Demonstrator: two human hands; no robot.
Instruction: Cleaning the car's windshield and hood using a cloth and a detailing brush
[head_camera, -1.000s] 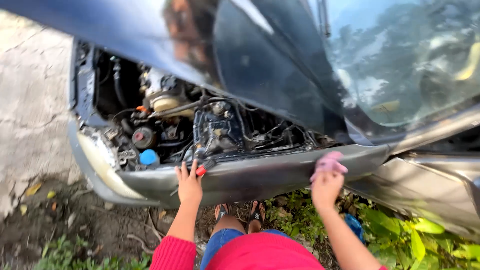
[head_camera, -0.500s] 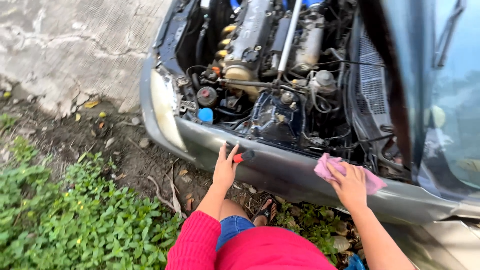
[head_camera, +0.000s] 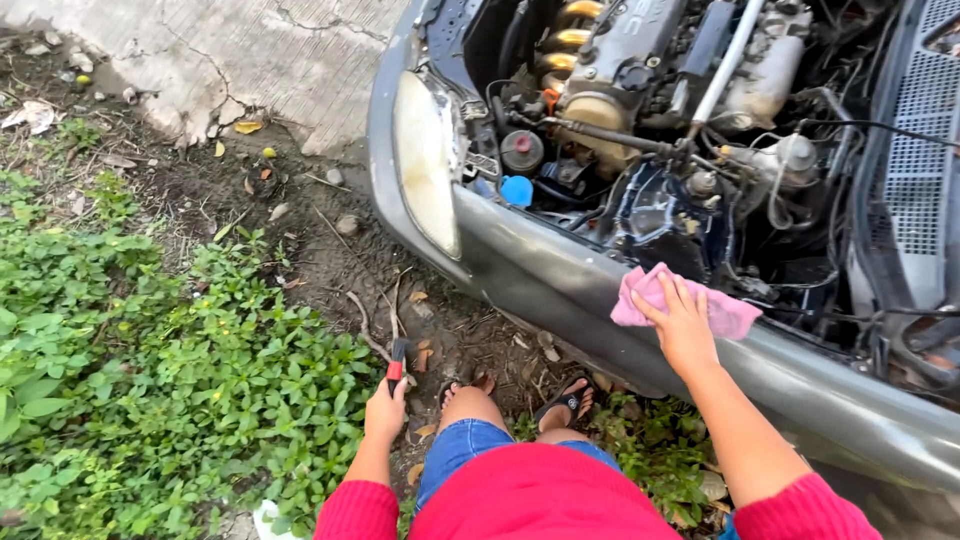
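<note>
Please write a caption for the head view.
Right hand presses pink cloth on car's edge; left hand holds red-handled tool.

You had two hands in view: left hand (head_camera: 385, 412), right hand (head_camera: 684, 327) | you held one red-handled tool (head_camera: 397, 362) | you pressed one pink cloth (head_camera: 684, 302) | you faced one car (head_camera: 560, 270) with one headlight (head_camera: 427, 160) | one blue cap (head_camera: 516, 190) | you wore two sandals (head_camera: 566, 398)

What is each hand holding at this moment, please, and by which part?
The left hand grips a small tool by its red handle, dark end up. The right hand presses flat on a pink cloth on the car's front edge.
</note>
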